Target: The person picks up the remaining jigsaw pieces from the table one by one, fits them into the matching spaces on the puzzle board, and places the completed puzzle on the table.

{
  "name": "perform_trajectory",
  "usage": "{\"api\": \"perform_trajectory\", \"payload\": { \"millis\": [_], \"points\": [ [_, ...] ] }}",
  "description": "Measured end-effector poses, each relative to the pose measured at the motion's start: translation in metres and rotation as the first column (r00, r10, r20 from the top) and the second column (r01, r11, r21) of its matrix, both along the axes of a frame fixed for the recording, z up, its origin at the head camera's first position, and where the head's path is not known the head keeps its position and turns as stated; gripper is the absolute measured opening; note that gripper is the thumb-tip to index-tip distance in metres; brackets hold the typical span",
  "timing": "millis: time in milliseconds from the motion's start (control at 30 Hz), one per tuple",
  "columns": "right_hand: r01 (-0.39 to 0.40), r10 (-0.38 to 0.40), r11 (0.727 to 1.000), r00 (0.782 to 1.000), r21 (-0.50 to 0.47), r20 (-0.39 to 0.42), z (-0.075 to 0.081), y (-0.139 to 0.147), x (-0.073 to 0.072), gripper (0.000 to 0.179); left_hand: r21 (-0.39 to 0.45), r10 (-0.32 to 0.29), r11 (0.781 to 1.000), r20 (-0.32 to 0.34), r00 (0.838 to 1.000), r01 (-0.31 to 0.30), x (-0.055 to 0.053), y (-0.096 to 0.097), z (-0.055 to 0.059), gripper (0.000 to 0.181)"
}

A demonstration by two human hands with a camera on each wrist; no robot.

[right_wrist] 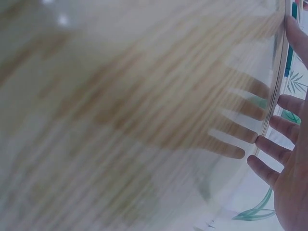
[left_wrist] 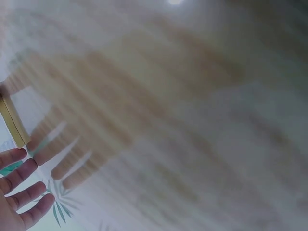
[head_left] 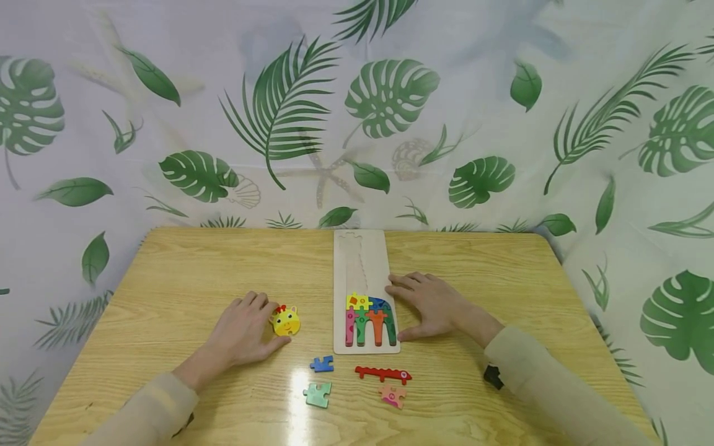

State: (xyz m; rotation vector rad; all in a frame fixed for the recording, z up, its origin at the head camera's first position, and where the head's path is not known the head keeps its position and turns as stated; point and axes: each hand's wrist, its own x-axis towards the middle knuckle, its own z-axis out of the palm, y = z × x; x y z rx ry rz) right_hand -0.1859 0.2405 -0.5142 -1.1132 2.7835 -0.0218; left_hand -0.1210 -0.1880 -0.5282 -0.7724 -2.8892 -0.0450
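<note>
My left hand [head_left: 243,329] pinches a yellow giraffe-head puzzle piece [head_left: 286,321], with the thumb at its lower edge and fingers at its upper left. In the left wrist view, the edge of that piece [left_wrist: 13,122] shows between thumb and fingers. A pale wooden puzzle board [head_left: 340,279] stands upright on the table's length from back to front. Its lower part holds several coloured pieces, forming a body and legs; the long neck recess above is bare. My right hand [head_left: 432,305] rests on the board's right edge, fingers and thumb fairly straight and spread.
In front of the board lie loose pieces: a blue one [head_left: 322,364], a green one [head_left: 317,394], a long red one [head_left: 383,374] and a pink-orange one [head_left: 393,396]. Behind the wooden table [head_left: 223,260] hangs a leaf-patterned cloth [head_left: 390,186].
</note>
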Motion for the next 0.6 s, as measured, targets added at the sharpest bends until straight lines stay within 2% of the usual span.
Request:
{"api": "perform_trajectory", "payload": {
  "millis": [300,600],
  "points": [
    [-0.003,0.003,1.000,1.000,0.001,-0.011,-0.002,0.000,0.001,0.105,0.004,-0.036,0.999,-0.041,0.999,0.036,-0.006,-0.001,-0.001,0.066],
    [-0.005,0.005,1.000,1.000,-0.001,-0.011,-0.001,-0.002,0.004,0.105,-0.010,-0.050,0.999,-0.020,0.999,0.050,-0.015,0.005,0.000,0.069]
  ]
}}
